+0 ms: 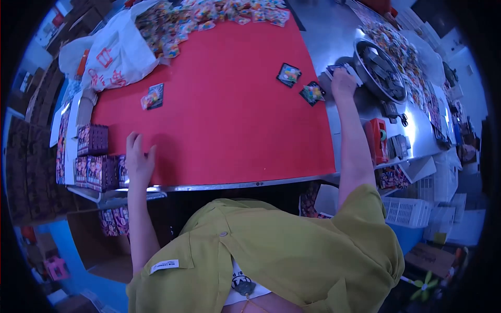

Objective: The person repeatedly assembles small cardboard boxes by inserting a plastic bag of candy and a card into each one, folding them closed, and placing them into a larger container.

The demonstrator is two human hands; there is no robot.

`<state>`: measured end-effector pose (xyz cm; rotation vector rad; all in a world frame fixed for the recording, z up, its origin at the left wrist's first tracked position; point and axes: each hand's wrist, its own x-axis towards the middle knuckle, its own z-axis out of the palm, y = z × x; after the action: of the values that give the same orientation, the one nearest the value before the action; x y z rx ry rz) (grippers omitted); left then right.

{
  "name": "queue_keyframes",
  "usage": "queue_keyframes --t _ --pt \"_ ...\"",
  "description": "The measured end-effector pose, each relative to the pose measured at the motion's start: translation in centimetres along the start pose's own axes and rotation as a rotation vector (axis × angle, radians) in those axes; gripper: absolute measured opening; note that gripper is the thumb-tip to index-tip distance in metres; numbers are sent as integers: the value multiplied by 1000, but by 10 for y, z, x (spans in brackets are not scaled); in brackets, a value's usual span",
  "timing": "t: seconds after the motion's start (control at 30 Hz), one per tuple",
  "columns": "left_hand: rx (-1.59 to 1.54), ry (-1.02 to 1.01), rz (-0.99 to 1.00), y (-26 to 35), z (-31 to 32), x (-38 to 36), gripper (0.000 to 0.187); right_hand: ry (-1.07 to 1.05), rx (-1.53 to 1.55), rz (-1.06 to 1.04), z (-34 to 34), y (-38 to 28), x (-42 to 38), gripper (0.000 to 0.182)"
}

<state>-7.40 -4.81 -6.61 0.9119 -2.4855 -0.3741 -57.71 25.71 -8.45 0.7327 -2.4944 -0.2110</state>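
My left hand point(140, 159) is over the red mat point(224, 104) near its front left edge, fingers apart and holding nothing, beside the small patterned boxes point(102, 172). At the mat's right side, my right hand point(343, 82) is on a stack of flat cards or packets point(356, 74), its fingers closed at the stack. Just left of it lie two dark packets with colourful small bags, one point(313, 93) close to the hand and another point(288, 74) farther up. A third dark packet with a colourful bag point(153, 97) rests on the left of the mat.
A metal bowl point(358, 57) of dark packets stands right of my right hand. Nearer are a red tape dispenser point(377, 141) and scissors point(403, 119). Many colourful bags point(209, 13) lie at the back, beside a white plastic bag point(122, 55). An open carton point(88, 235) is below left.
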Motion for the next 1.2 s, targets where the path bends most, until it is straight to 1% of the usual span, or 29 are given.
queue_keyframes --t 0.03,0.1,0.17,0.23,0.3,0.33,0.37,0.4,0.43,0.47,0.53,0.57,0.6,0.63,0.7,0.77,0.9,0.97,1.0,1.07,1.1,1.13,1.17,1.2 --pt "-43 15 -5 21 -1 3 40 96 -48 -70 -23 -8 -5 12" --pt "-1085 -202 -255 50 10 7 43 531 149 -262 -69 -40 -15 9" --pt "-1933 -498 -319 75 33 16 58 626 376 -455 -120 -98 -47 12" --pt "-2339 -802 -393 98 45 22 74 673 807 -877 -171 -148 -85 10" --pt "-2402 -781 -372 115 44 26 75 409 1111 -1075 -186 -186 -132 12" --pt "-2461 -786 -348 118 39 27 77 402 1118 -1089 -191 -195 -140 12" --pt "-2488 -805 -455 118 31 25 66 281 1174 -1112 -195 -204 -145 15" --pt "-2495 -781 -462 109 33 22 66 155 1228 -1134 -197 -209 -147 18" --pt "-2357 -764 -542 94 38 17 60 22 1287 -1052 -201 -207 -145 25" --pt "-2216 -752 -621 85 40 12 56 9 1296 -1061 -207 -211 -142 25" --pt "-2180 -786 -633 92 37 5 48 190 1289 -722 -213 -223 -130 33" --pt "-2136 -810 -656 94 41 2 45 230 1164 -701 -207 -234 -125 38" --pt "-2131 -786 -692 99 39 1 40 225 1163 -712 -203 -237 -127 38" --pt "-2139 -771 -693 98 41 -2 40 254 1126 -729 -198 -241 -129 37" --pt "-2131 -824 -695 91 46 -7 36 282 1102 -769 -192 -249 -132 36" --pt "-2160 -824 -717 89 46 -11 36 467 1063 -764 -188 -251 -137 31" --pt "-2175 -894 -754 85 49 -15 35 391 1050 -817 -187 -259 -136 27" --pt "-2137 -899 -784 90 47 -20 35 398 1041 -731 -186 -259 -137 22" --pt "-2090 -908 -806 92 47 -23 35 383 1041 -733 -185 -261 -136 22" --pt "-2044 -909 -812 94 51 -27 36 97 1251 -646 -185 -264 -131 20" --pt "-1991 -907 -802 94 53 -28 37 86 1249 -647 -189 -261 -126 20" --pt "-1997 -908 -813 94 53 -28 37 -147 1298 -607 -195 -255 -120 21" --pt "-2029 -878 -772 94 51 -26 38 -379 1338 -563 -199 -252 -116 23" --pt "-2056 -848 -732 92 52 -23 39 -388 1339 -565 -202 -251 -116 23"
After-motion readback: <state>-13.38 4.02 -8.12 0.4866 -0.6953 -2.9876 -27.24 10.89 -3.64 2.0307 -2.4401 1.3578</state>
